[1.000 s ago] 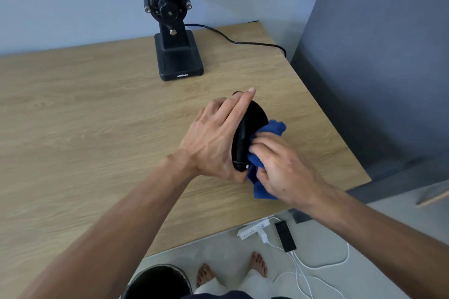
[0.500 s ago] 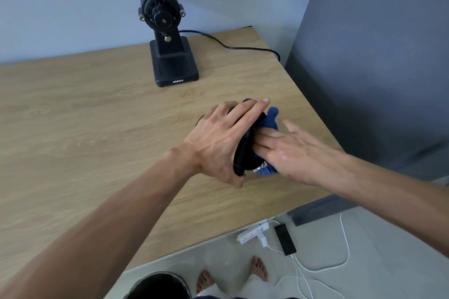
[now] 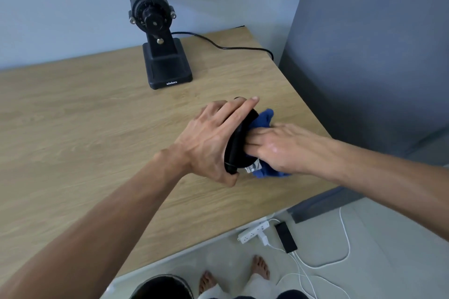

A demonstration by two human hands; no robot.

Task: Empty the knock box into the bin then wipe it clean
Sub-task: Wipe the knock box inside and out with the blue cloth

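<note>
The black round knock box (image 3: 239, 145) is tipped on its side above the wooden table (image 3: 85, 124), its mouth facing right. My left hand (image 3: 213, 138) grips it from the left, fingers over its top and thumb under it. My right hand (image 3: 274, 148) presses a blue cloth (image 3: 263, 118) into the box's mouth; the fingertips are hidden inside. The cloth sticks out above the hand and below it. A bit of silver metal shows at the box's lower rim. The dark bin (image 3: 162, 287) stands on the floor at the bottom edge, partly cut off.
A black coffee grinder (image 3: 158, 39) stands at the back of the table, its cable running off the right edge. A grey wall panel rises on the right. On the floor lie a white power strip (image 3: 252, 230), a dark phone (image 3: 285, 236) and cables beside bare feet.
My right hand has gone from bunched on the cloth below the box to flat, with its fingers pushed into the box's mouth. The view has tilted up a little. The box has stayed in place.
</note>
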